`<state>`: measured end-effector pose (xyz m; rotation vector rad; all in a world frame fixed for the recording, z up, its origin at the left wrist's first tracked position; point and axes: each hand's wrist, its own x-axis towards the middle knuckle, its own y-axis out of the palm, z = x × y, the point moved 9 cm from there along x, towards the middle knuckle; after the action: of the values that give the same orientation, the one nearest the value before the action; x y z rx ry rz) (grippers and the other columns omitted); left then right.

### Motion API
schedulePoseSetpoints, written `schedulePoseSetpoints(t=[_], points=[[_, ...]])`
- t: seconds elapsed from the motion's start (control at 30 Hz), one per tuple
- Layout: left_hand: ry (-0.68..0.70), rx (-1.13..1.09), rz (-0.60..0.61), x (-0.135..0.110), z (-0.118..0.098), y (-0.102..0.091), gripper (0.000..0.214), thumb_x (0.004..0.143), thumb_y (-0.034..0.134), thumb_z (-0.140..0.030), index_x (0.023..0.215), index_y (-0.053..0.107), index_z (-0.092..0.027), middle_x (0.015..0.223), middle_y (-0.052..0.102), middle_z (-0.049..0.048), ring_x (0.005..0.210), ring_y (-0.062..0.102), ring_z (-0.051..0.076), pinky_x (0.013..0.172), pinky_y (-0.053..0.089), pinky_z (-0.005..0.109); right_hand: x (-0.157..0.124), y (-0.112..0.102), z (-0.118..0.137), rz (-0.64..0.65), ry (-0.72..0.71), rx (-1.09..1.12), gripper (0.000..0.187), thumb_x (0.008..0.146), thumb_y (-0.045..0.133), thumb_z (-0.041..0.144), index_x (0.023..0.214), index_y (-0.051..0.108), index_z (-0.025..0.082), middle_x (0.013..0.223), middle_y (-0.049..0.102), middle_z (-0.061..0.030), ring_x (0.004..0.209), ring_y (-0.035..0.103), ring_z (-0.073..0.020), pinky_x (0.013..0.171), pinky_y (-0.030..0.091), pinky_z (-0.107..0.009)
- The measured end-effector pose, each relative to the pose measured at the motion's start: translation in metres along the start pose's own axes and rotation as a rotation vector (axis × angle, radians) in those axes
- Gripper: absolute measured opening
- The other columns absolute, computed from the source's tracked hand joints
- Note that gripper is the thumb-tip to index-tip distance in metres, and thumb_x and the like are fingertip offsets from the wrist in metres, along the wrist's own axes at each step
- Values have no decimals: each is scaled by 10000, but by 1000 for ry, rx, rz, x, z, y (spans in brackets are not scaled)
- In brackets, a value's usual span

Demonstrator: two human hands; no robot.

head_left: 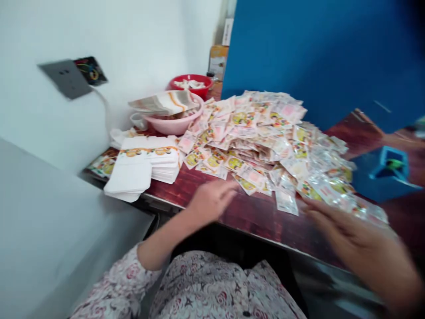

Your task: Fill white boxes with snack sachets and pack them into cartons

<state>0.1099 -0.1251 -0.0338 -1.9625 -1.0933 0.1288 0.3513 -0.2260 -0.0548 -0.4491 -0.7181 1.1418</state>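
left grip point(210, 200) open, empty, just beside crinkled foil sachets point(262, 146) | right grip point(355, 239) open, blurred, empty, at pile's lower right | glossy red table point(255, 217)

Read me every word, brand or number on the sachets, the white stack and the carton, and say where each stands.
Nothing can be read.
Printed sachets: coloured labels, too small and blurred.
White paper sleeves: printed band, no legible text.
Carton: too blurred.
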Motion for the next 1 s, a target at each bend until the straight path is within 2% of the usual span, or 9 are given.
schedulePoseSetpoints(t=[0.1, 0.2, 0.3, 0.4, 0.53, 0.63, 0.77, 0.87, 1.0], points=[[-192, 401, -199, -15, 79, -105, 331, 954, 500, -245, 1232, 658, -162, 1279, 678, 124, 1237, 600, 258, 1121, 436, 446, 20, 66, 80, 133, -434, 31, 261, 968, 521, 411, 1111, 729, 347, 1024, 775, -26, 893, 753, -237, 854, 652, -427], [-561, 761, -300, -40, 151, -186, 671, 849, 670, -346, 1445, 479, -105, 1581, 350, 226, 1473, 295, 423, 1190, 269, 588, 21, 119, 134, 245, -644, 35, 281, 1000, 475, 253, 1147, 711, 215, 1073, 768, -47, 939, 747, -189, 850, 644, -342], [-876, 777, -273, -65, 200, -225, 1082, 756, 715, -606, 1573, 216, -101, 1635, 182, 256, 1483, 211, 491, 1164, 254, 642, 15, 144, 150, 289, -699, 44, 283, 999, 467, 214, 1158, 700, 195, 1075, 767, -51, 951, 745, -185, 835, 646, -330], [-924, 685, -192, -68, 222, -233, 1156, 739, 684, -672, 1587, 138, -106, 1614, 258, 249, 1448, 322, 458, 1156, 317, 558, 8, 150, 141, 291, -704, 25, 286, 996, 459, 210, 1143, 704, 206, 1038, 774, -46, 908, 754, -195, 791, 656, -339], [-882, 696, -172, -61, 229, -239, 1044, 799, 662, -522, 1585, 122, -100, 1566, 352, 253, 1409, 409, 411, 1137, 349, 497, 5, 151, 121, 290, -687, 13, 292, 993, 460, 227, 1138, 713, 245, 1013, 779, -36, 864, 761, -202, 750, 662, -342], [-807, 794, -222, -55, 218, -246, 990, 791, 674, -445, 1576, 177, -103, 1573, 336, 247, 1415, 387, 421, 1144, 327, 511, 5, 150, 113, 286, -664, 21, 292, 991, 470, 248, 1129, 726, 265, 1002, 780, -34, 861, 762, -210, 760, 663, -354], [-662, 921, -351, -60, 183, -255, 939, 789, 667, -399, 1568, 221, -125, 1608, 271, 230, 1427, 349, 440, 1156, 301, 548, 10, 145, 106, 248, -618, 62, 291, 973, 496, 241, 1122, 745, 272, 1006, 779, -41, 881, 760, -228, 814, 658, -384], [-602, 891, -427, -79, 153, -258, 913, 794, 653, -392, 1554, 246, -91, 1562, 363, 233, 1407, 400, 408, 1163, 329, 514, 19, 138, 106, 242, -548, 145, 268, 957, 530, 250, 1100, 757, 261, 1004, 779, -45, 874, 760, -231, 826, 654, -379], [-370, 882, -468, -99, 92, -232, 870, 792, 671, -376, 1526, 308, -84, 1495, 467, 223, 1357, 477, 383, 1152, 384, 499, 45, 118, 125, 172, -404, 282, 245, 944, 569, 300, 1109, 748, 271, 993, 779, -27, 857, 753, -207, 817, 641, -371]])
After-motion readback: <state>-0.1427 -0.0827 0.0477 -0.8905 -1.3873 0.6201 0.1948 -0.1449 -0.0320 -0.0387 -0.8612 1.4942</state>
